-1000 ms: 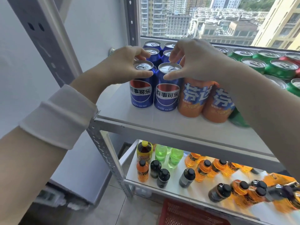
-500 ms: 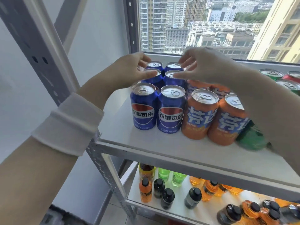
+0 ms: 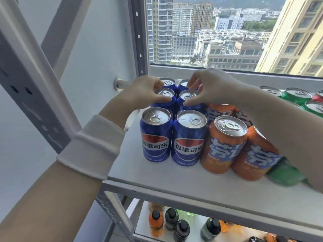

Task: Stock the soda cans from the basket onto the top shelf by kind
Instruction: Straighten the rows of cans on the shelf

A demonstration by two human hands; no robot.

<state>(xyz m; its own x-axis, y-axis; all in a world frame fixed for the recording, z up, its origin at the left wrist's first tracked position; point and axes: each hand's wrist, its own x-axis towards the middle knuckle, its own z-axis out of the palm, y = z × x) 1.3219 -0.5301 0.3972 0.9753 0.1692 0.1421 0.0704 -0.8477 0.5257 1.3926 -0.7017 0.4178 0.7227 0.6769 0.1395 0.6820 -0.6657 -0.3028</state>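
Shifted back from the front blue cola cans [image 3: 156,137] to the second row. Pinching the left blue aluminium can [image 3: 165,93] with the left hand [image 3: 143,91], the right blue can [image 3: 187,97] with the right hand [image 3: 215,88]; both upright near the left edge of the white top shelf [image 3: 174,180].

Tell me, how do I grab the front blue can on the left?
Pinch the can by its top rim, from above: it stands upright, with other blue cans close at its right and back, so a side grip has little room.
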